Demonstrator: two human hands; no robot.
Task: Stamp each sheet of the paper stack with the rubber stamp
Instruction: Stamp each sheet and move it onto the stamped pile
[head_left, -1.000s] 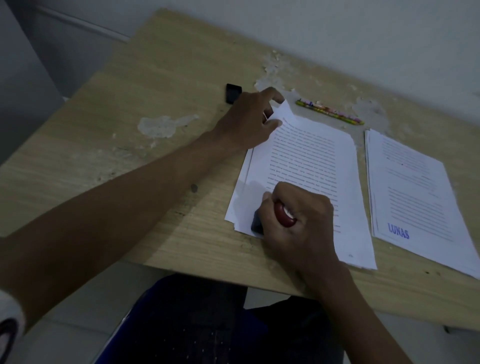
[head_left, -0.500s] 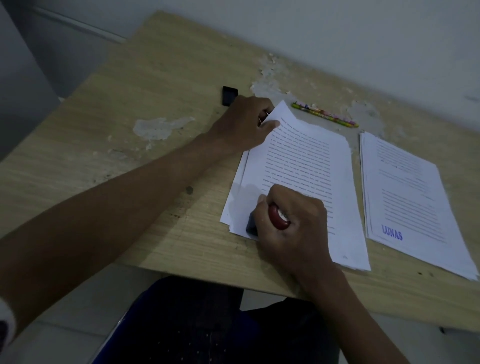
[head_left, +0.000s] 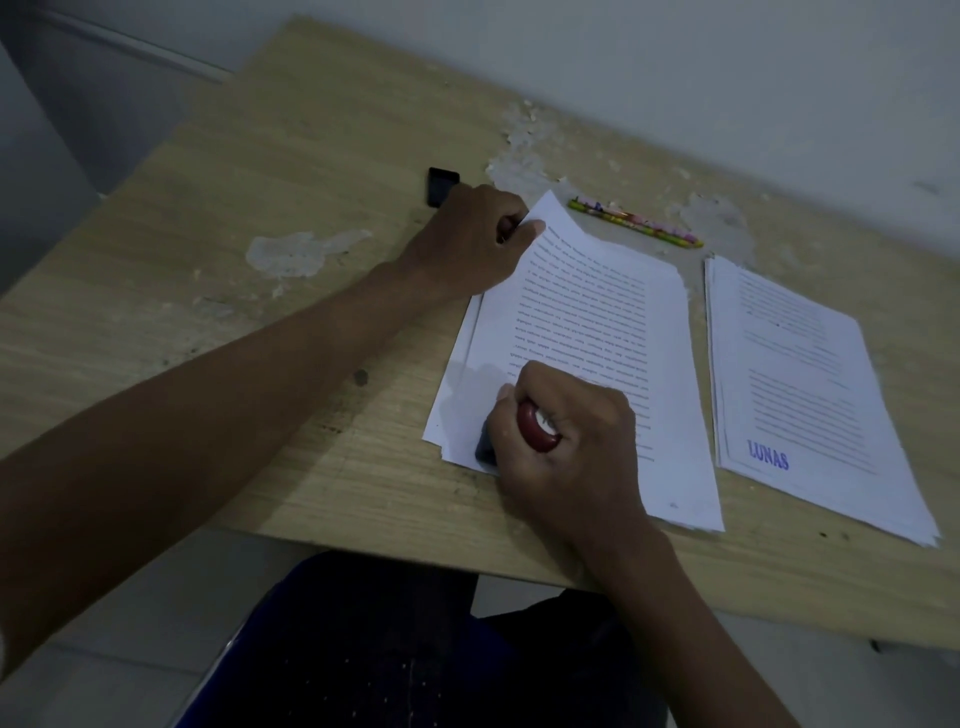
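The right hand (head_left: 566, 441) is wrapped tight around the rubber stamp (head_left: 537, 428), which has a red handle. The stamp's dark base sits down on the bottom left corner of the paper stack (head_left: 597, 332). The left hand (head_left: 467, 244) pinches the top sheet's far left corner, at about 11 o'clock from the stamp, and that corner curls up. At 3 o'clock lies a second pile of sheets (head_left: 800, 374) with a blue LUNAS mark (head_left: 768, 455). At 12 o'clock a colorful pencil (head_left: 634, 222) lies on the wooden table (head_left: 260, 322). A small black object (head_left: 441, 185) sits just beyond the left hand.
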